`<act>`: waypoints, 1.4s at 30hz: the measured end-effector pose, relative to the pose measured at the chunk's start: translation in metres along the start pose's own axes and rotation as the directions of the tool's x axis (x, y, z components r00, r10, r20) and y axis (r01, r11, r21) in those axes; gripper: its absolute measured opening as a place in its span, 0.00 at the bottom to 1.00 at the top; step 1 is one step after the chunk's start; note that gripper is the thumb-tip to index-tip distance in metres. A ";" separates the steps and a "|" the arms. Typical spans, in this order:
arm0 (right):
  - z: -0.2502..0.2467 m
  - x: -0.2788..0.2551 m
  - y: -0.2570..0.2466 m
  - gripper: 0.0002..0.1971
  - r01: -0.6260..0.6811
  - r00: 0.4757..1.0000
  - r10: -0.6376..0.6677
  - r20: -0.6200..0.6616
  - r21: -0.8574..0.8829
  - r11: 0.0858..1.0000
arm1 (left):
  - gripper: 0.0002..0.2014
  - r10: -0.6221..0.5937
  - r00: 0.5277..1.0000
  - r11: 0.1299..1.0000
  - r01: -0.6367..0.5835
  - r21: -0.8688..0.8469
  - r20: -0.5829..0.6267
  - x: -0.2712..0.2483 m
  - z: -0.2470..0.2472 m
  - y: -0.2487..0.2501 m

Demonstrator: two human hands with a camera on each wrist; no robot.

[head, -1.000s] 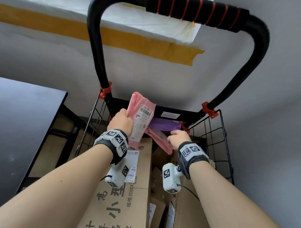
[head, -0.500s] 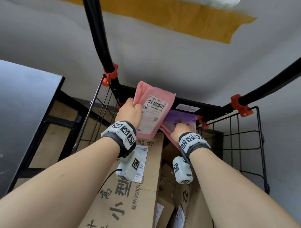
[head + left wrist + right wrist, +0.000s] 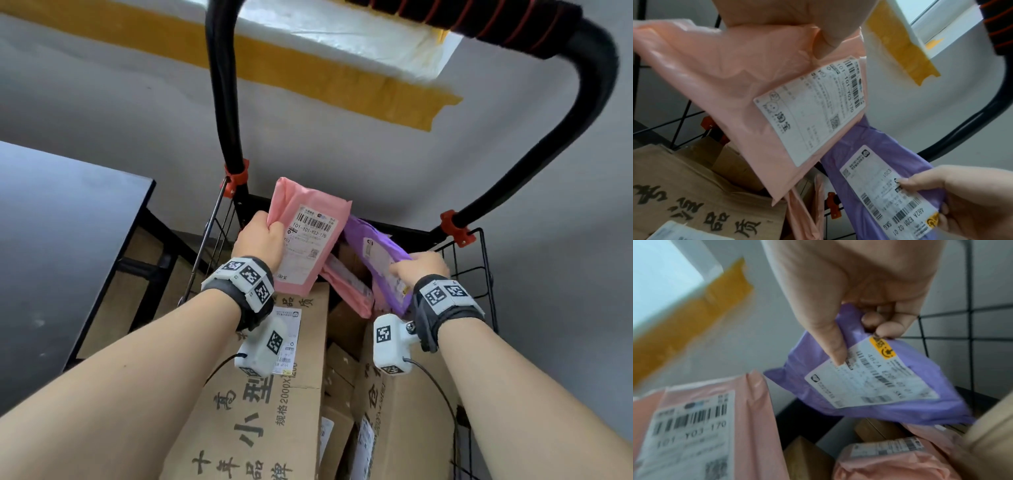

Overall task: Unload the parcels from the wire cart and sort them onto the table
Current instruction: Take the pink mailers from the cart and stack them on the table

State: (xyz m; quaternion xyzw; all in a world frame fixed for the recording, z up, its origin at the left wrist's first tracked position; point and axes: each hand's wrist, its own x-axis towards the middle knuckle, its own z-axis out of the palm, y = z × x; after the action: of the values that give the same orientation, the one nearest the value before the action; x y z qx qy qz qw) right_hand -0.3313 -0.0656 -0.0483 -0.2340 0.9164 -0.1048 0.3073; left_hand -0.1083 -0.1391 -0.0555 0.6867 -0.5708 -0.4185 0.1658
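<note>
I see the dark bench filling the left of the head view, with nothing I can make out on its visible top. The wire cart sits at centre, its black handle arching across the top of the frame. Inside it, a tall cardboard box with printed characters takes the lower centre, and smaller boxes crowd the space to its right. My left hand is closed on the left edge of a pink parcel, holding it raised above the box with its white label facing me. My right hand pinches a purple parcel, thumb pressed on its label and fingers curled beneath; the parcel is lifted at centre right, above the cart's contents. A second pink parcel lies in the cart between the two, beneath the purple one.
</note>
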 end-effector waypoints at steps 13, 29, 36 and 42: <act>-0.066 -0.125 0.000 0.05 0.006 0.997 0.009 -0.076 0.197 0.980 | 0.09 0.149 0.989 0.986 -0.148 -0.081 0.000 -0.058 -0.092 0.024; -0.059 -0.268 -0.034 0.08 0.378 0.904 -0.390 -0.172 -0.099 0.920 | 0.08 0.516 0.749 0.725 -0.640 0.252 0.416 -0.143 -0.162 0.036; -0.053 -0.288 -0.006 0.20 0.089 0.991 -0.126 0.047 0.471 0.877 | 0.10 0.292 0.922 0.930 -0.211 -0.302 0.255 -0.162 -0.216 0.022; -0.016 -0.330 -0.039 0.04 0.117 0.951 -0.291 0.100 0.758 0.642 | 0.09 0.187 0.963 0.907 -0.092 -0.411 0.197 -0.194 -0.256 0.012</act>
State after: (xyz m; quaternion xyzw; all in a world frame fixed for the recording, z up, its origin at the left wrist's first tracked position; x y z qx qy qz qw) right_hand -0.0952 0.0645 0.1473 -0.2004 0.7223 -0.4777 0.4581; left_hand 0.0802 -0.0278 0.1802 0.5423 -0.5369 -0.5899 0.2640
